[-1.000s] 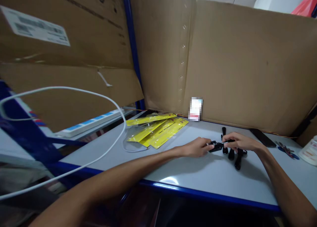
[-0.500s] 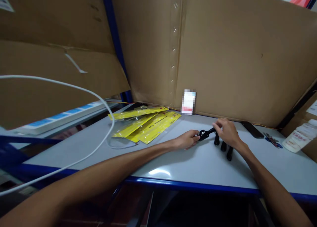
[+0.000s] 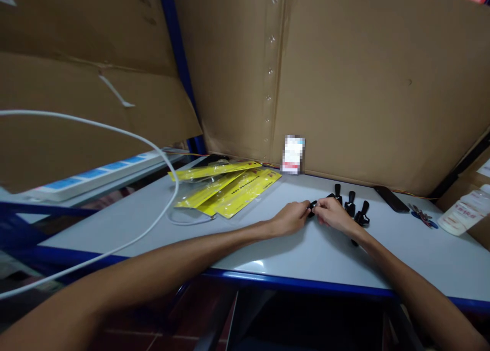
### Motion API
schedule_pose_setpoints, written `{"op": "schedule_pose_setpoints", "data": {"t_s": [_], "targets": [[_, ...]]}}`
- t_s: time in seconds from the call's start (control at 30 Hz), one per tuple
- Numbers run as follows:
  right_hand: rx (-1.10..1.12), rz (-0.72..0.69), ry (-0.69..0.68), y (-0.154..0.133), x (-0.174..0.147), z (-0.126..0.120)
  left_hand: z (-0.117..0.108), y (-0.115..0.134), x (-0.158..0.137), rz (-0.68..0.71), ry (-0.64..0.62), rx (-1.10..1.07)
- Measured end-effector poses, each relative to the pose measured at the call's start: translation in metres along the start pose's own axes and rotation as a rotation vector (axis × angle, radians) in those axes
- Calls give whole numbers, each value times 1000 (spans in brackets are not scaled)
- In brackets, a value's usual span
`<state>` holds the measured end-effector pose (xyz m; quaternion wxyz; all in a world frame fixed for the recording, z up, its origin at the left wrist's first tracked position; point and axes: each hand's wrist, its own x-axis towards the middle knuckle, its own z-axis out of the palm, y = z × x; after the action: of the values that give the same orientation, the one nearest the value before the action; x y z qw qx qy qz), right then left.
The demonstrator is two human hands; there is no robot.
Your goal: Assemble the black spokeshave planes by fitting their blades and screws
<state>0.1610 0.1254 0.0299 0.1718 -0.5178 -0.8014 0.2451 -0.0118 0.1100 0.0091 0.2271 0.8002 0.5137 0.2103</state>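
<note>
A black hand tool [image 3: 312, 208] with a slim handle and a wider head is held low over the table; its exact kind does not show. My left hand [image 3: 291, 218] is closed around its near side, covering much of it. The fingers of my right hand [image 3: 332, 212] are bent and pinched against the same tool, close to my left fingertips. Just behind and right of my right hand lie three similar black tools [image 3: 350, 204] in a row, partly covered by that hand.
Yellow-backed clear packages [image 3: 241, 193] lie left of my hands on the grey table [image 3: 245, 249]. A phone with a blurred screen [image 3: 293, 155] leans on the cardboard wall [image 3: 344, 85]. A dark phone-like slab [image 3: 391, 199], keys [image 3: 423, 216] and a bottle [image 3: 465, 210] stand right; a white cable [image 3: 153, 147] loops left.
My right hand has moved left and down from the tool's handle toward my left hand. The row of black tools shows more now. The view has shifted slightly.
</note>
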Motion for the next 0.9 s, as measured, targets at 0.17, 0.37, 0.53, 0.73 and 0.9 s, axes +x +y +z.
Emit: {"op": "schedule_pose_setpoints", "data": {"t_s": [0.17, 0.37, 0.53, 0.73, 0.9], "targets": [[-393, -184, 175, -6, -10, -3, -12, 0, 1, -60, -135, -150], [-322, -436, 87, 1, -9, -11, -22, -6, 1, -107, -311, -592], [-364, -351, 157, 5, -6, -17, -24, -8, 1, -96, -364, -629], [-269, -453, 47, 4, -8, -21, -24, -6, 2, -92, -375, -606], [-397, -349, 115, 2, -9, -23, -26, -4, 1, -104, -356, -585]]}}
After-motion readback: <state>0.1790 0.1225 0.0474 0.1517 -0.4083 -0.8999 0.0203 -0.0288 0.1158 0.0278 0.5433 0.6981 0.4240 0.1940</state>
